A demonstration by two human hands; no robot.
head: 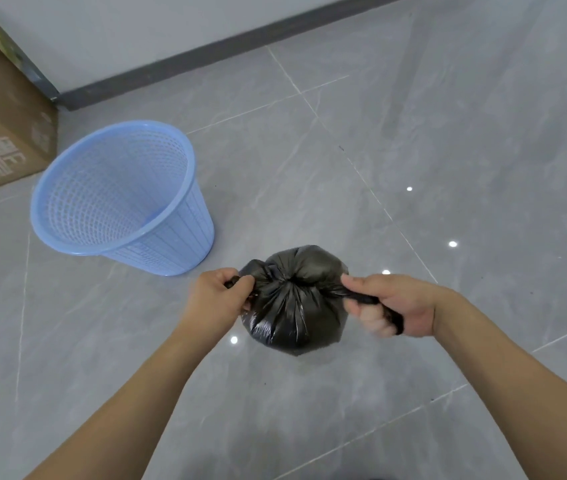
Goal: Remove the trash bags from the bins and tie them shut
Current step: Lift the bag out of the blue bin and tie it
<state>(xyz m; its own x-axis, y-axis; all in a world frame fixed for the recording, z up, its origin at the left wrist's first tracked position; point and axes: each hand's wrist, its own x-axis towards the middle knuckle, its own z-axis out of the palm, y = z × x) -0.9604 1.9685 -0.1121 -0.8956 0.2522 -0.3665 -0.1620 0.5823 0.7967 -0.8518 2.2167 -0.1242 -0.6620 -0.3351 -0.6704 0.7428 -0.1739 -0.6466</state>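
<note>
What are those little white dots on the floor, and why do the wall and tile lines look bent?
Head view: the white dots are ceiling lights reflected in the glossy floor; the wide-angle lens curves the baseboard and tile joints; the right hand gripping the black bag is slightly motion-blurred at its fingers; the blue bin looks sharp.

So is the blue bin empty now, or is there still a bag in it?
Empty. The blue bin shows only its bare mesh wall inside, no liner. The black trash bag sits outside it on the floor.
</note>
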